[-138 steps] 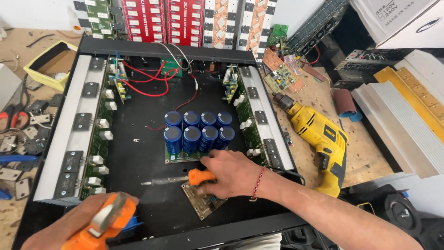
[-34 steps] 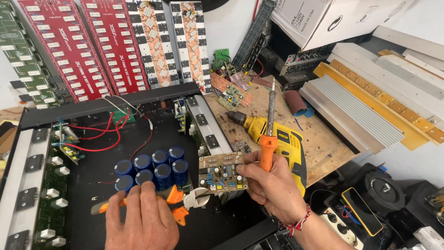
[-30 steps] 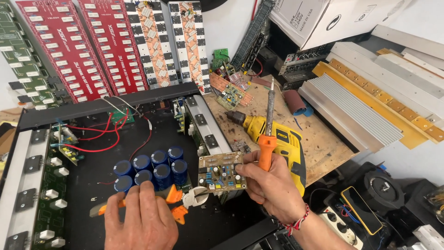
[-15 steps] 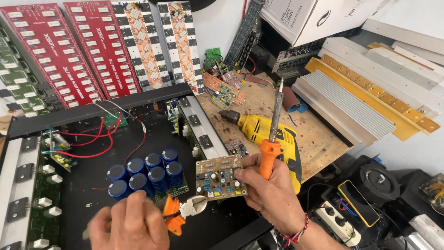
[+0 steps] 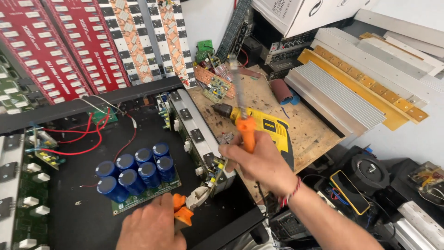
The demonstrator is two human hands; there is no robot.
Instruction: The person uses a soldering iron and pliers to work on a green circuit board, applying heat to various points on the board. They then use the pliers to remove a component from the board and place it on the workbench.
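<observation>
My right hand [image 5: 261, 162] grips an orange-handled screwdriver [image 5: 246, 132] with its shaft pointing up. The same hand's fingers pinch a small circuit board [image 5: 216, 172], seen nearly edge-on over the right wall of the open black amplifier chassis [image 5: 69, 217]. My left hand [image 5: 150, 229] is at the bottom, closed on orange-handled pliers [image 5: 187, 210]. The pliers' jaws sit just left of the small board. A cluster of blue capacitors [image 5: 134, 173] stands on a green board inside the chassis, next to my left hand.
A yellow drill [image 5: 270, 129] lies on the wooden bench [image 5: 314, 134] behind my right hand. Red and patterned circuit boards [image 5: 88, 41] lean at the back. Aluminium heat sinks [image 5: 342, 97] lie at the right, with a phone [image 5: 349, 192] and a speaker [image 5: 370, 171] below them.
My right hand has turned the small board from face-up to nearly edge-on and lowered it toward the chassis wall. The pliers in my left hand have come up close to it.
</observation>
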